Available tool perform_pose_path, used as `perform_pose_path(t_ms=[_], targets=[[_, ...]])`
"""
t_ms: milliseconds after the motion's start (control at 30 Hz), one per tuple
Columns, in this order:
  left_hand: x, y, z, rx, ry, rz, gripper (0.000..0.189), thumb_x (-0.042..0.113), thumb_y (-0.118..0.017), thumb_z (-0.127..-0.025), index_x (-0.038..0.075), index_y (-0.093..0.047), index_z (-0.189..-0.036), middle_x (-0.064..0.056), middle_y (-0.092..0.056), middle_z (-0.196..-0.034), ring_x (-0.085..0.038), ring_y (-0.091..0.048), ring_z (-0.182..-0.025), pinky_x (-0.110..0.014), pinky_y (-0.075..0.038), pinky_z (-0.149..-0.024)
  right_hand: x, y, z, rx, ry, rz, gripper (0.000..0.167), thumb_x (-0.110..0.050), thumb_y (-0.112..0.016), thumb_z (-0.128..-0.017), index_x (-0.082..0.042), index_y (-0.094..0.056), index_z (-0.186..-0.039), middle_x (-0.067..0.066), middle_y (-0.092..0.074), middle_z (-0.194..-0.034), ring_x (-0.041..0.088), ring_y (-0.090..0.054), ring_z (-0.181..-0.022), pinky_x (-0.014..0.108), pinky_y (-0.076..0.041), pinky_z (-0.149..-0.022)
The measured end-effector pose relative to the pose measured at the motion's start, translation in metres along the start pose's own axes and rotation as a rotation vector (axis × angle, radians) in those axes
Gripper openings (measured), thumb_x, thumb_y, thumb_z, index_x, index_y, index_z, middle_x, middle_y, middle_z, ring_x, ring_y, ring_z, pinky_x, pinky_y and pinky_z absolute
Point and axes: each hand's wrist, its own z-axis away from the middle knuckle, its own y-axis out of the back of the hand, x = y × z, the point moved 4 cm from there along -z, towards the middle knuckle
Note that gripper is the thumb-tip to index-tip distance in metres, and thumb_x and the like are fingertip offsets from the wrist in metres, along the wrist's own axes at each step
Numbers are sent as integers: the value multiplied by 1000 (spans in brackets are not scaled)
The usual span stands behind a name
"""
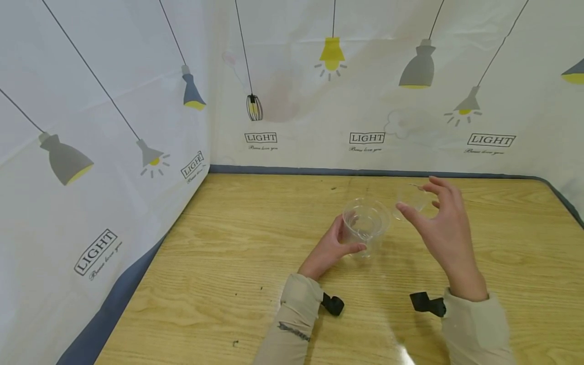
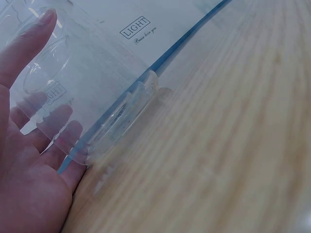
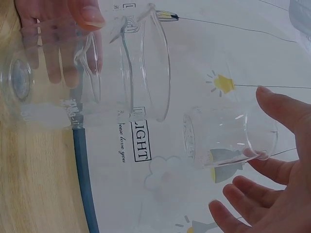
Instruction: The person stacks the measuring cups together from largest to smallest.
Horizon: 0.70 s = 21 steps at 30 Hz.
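A clear plastic cup [image 1: 370, 230] stands on the wooden table, mouth up. My left hand [image 1: 329, 249] holds it from the left, thumb on the near side and fingers behind. Inside its wall, further clear rims [image 3: 127, 68] show in the right wrist view; they look like nested cups. To its right and higher, my right hand [image 1: 444, 223] pinches a smaller clear cup [image 1: 409, 200] by the rim, between thumb and index finger. The other right fingers are spread apart from it. In the right wrist view the small cup [image 3: 221, 133] hangs off the table, apart from the larger one.
The wooden table [image 1: 219, 284] meets a white cloth backdrop [image 1: 292, 66] printed with lamps, at the back and left. A dark blue band [image 1: 283, 170] runs along the table's far edge. Black straps [image 1: 335, 304] hang at both sleeve cuffs.
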Motion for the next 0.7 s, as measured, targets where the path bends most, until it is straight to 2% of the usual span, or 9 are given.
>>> perform_pose_path(t_ms=[400,700], targets=[[-2,0,0,3,-4,-21,81,45,-70,-72,46,-18,-134,16,-33,-135,-9,-33,-123,-43,-27,-99,-5,-6,1,-10,30,-1,62,-42,-67,-76,-1,-48,-118,6,-31,-137,34,-39,-111,49,-34,-86],[1,0,1,8,5,-26,82,50,-70,-69,46,-19,-134,16,-34,-134,-9,-34,-122,-44,-28,-99,-9,-11,2,-27,37,9,62,-42,-67,-76,-1,-48,-119,6,-30,-138,34,-38,-115,53,-33,-84]])
